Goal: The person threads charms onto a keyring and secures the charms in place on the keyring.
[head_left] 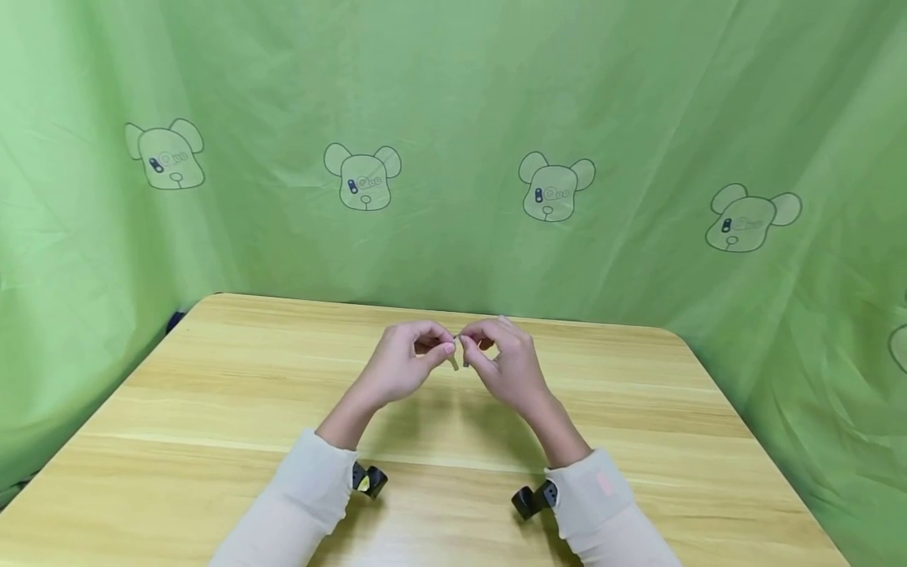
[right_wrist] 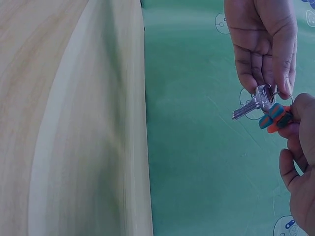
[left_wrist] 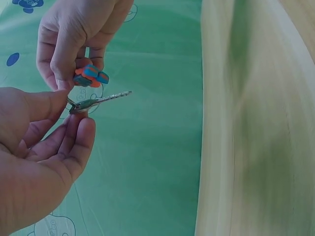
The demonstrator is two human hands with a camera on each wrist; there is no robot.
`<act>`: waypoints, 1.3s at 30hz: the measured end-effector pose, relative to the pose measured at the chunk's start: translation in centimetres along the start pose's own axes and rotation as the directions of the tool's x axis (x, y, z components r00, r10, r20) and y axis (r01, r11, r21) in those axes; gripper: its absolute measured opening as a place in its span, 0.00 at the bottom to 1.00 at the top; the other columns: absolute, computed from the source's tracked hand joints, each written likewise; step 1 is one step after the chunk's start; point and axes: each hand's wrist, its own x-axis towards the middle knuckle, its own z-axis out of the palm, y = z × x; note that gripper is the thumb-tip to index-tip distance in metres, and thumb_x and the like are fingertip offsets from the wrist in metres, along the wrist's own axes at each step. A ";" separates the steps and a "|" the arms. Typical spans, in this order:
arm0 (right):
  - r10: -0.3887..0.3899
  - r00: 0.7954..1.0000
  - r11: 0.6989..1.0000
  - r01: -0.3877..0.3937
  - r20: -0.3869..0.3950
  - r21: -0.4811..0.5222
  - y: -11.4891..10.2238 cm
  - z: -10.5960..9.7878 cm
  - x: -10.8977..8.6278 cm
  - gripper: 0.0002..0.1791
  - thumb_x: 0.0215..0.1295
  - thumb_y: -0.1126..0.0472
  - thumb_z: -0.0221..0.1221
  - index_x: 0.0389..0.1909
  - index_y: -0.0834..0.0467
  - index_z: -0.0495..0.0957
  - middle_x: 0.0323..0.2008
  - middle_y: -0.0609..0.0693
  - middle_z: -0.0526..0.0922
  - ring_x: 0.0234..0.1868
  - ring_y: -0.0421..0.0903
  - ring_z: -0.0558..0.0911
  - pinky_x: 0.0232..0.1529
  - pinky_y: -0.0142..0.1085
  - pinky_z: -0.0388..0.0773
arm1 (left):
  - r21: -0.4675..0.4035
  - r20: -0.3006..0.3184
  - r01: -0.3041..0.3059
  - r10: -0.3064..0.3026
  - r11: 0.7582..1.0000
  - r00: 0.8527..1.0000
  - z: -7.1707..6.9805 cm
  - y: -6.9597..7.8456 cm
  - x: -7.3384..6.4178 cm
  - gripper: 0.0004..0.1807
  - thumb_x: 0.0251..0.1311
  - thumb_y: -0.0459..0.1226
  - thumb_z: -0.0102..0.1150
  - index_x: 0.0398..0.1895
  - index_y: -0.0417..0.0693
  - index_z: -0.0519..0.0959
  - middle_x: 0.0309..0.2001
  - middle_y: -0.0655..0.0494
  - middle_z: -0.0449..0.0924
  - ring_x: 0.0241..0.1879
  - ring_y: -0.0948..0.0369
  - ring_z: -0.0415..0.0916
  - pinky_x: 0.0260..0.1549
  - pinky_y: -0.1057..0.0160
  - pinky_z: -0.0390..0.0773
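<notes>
Both hands are raised over the table, fingertips almost meeting in the head view. My left hand pinches a metal key by its head, at a thin metal ring that passes through it. The key's toothed blade points away from the fingers. A small orange and teal trinket is pinched between the thumb and fingers of my right hand. It sits close beside the key; its exact shape is partly covered by the fingers. Whether the ring joins the trinket cannot be made out.
The wooden table spreads beneath both hands. Green curtain with bear-head outlines hangs behind it and along both sides. Black wrist cameras stick out from the two light sleeves.
</notes>
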 end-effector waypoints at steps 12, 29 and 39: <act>0.078 0.997 0.992 -0.080 0.024 0.095 -0.1 -0.5 0.1 0.04 0.64 0.70 0.65 0.36 0.59 0.85 0.26 0.45 0.84 0.30 0.41 0.80 0.33 0.37 0.79 | -0.064 0.051 -0.051 0.055 0.997 0.997 -0.6 -0.3 0.1 0.05 0.71 0.35 0.63 0.44 0.44 0.85 0.38 0.56 0.86 0.39 0.58 0.83 0.43 0.54 0.83; -0.099 0.994 0.994 0.097 -0.041 -0.044 0.1 0.1 0.2 0.06 0.60 0.74 0.64 0.35 0.62 0.83 0.30 0.50 0.86 0.31 0.45 0.79 0.30 0.32 0.74 | 0.090 -0.085 -0.223 0.231 0.971 0.969 0.2 0.0 0.2 0.05 0.68 0.34 0.66 0.36 0.42 0.87 0.43 0.54 0.86 0.43 0.61 0.83 0.47 0.58 0.83; -0.100 0.994 0.994 0.097 -0.050 -0.044 0.2 -0.2 0.1 0.05 0.61 0.73 0.64 0.35 0.62 0.84 0.30 0.51 0.86 0.31 0.45 0.79 0.29 0.32 0.75 | 0.088 -0.061 -0.273 0.279 0.958 0.958 -0.2 0.1 0.1 0.04 0.68 0.34 0.65 0.36 0.44 0.87 0.42 0.56 0.86 0.42 0.62 0.82 0.46 0.60 0.82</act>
